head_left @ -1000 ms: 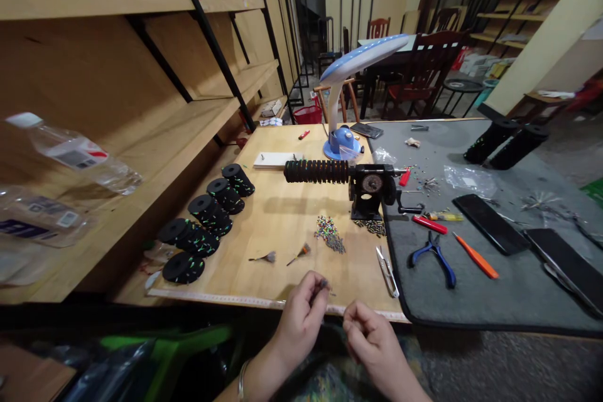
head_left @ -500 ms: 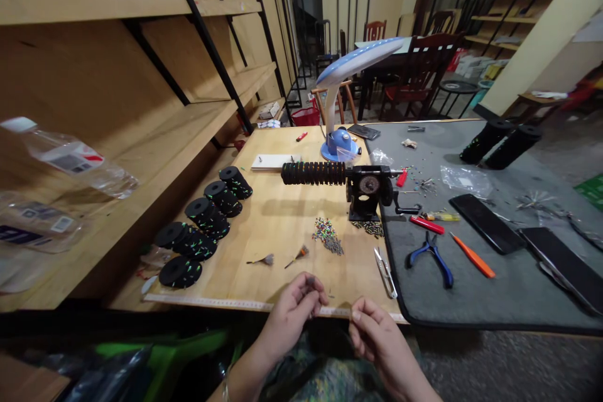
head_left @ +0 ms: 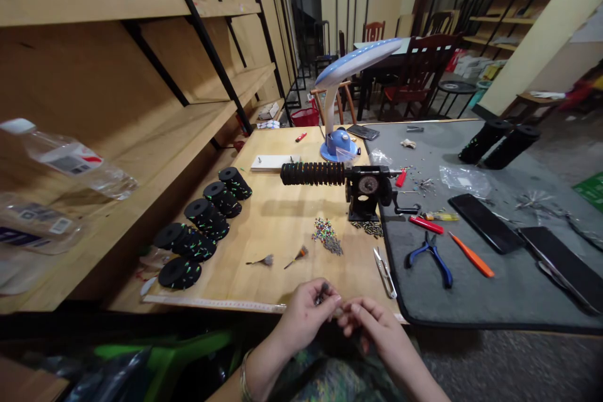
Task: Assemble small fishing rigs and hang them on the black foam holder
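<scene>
1. I'm seeing the wooden tabletop (head_left: 277,223) spreading under everything.
2. Crank winder (head_left: 365,191) is standing beyond the hands, carrying a black ridged roll (head_left: 313,173).
3. Left hand (head_left: 299,320) is curling at the near edge, fingers closing around a small dark piece.
4. Right hand (head_left: 377,326) is meeting it, fingers bent, gap narrow; I'm not managing to tell whether it's holding anything.
5. Snips (head_left: 386,274) are lying right of both.
6. Bead pile (head_left: 325,230) is sitting near the winder.
7. Small dark piece (head_left: 323,289) is poking from the left fingers.
</scene>
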{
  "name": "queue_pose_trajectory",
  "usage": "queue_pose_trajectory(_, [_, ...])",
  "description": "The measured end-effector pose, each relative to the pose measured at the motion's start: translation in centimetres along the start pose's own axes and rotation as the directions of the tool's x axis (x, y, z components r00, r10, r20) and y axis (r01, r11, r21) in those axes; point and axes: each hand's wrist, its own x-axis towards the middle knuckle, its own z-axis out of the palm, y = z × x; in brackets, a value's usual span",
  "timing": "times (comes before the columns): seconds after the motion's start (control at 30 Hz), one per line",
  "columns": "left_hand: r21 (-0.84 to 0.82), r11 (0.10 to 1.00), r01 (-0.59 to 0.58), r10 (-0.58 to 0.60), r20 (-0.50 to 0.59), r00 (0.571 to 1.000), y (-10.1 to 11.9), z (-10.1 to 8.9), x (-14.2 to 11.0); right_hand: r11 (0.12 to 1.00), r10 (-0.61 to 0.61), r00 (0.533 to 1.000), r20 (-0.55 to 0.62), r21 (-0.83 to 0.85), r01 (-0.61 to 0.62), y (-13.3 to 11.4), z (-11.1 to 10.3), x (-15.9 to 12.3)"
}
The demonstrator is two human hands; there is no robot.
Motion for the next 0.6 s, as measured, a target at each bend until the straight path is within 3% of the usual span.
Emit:
queue_pose_trajectory(0.1, [0.027,1.0,-0.008,0.008,-0.031,0.999,0.1,0.1,-0.2,0.998,-0.055,0.998,-0.016,-0.036,0.054,-1.0,0.0,0.1])
queue_pose_trajectory(0.3, [0.094,0.995,-0.03,0.034,-0.041,0.999,-0.1,0.5,-0.6,0.995,-0.047,0.995,0.083,-0.079,0.054,-1.3,1.3,0.3])
queue_pose_trajectory(0.43, [-0.067,0.997,0.035,-0.036,-0.012,0.999,-0.7,0.3,-0.7,0.985,-0.107,0.994,-0.014,-0.135,0.104,-0.2,1.3,0.8])
queue_pose_trajectory(0.6, [-0.175,0.976,0.129,-0.128,0.017,0.992,-1.6,0.1,-0.8,0.994,-0.09,0.991,-0.104,-0.068,0.083,1.8,0.5,1.3])
